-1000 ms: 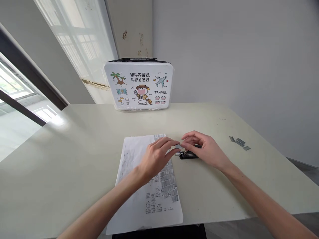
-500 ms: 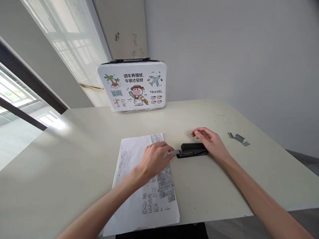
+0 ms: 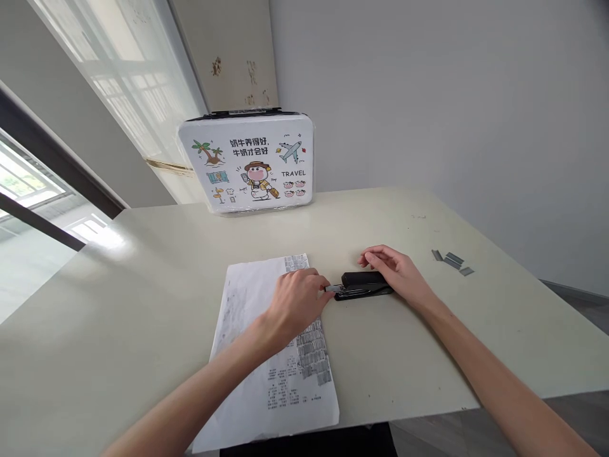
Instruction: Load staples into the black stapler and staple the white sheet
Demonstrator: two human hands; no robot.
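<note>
A black stapler (image 3: 364, 293) lies on the table, its top arm over the base. My left hand (image 3: 297, 293) reaches over the sheet and pinches the metal staple tray (image 3: 334, 289) that sticks out of the stapler's left end. At the stapler's right end rests my right hand (image 3: 397, 273), its palm side against the body. Its fingers are loosely curled beyond the stapler, not wrapped round it. Under my left hand lies a white printed paper (image 3: 238, 381), with rows of dense grey pencil-like marks along its right side.
Several grey staple strips (image 3: 454, 260) lie to the right of my right hand. A white cartoon-printed case (image 3: 252, 165) in clear wrap stands at the back of the pale table (image 3: 118, 317). Beyond the table is a grey wall (image 3: 428, 95).
The staple tray sticks out less from the stapler now, as my left hand has moved slightly towards it. My right hand keeps its place at the stapler. The view has shifted a little.
</note>
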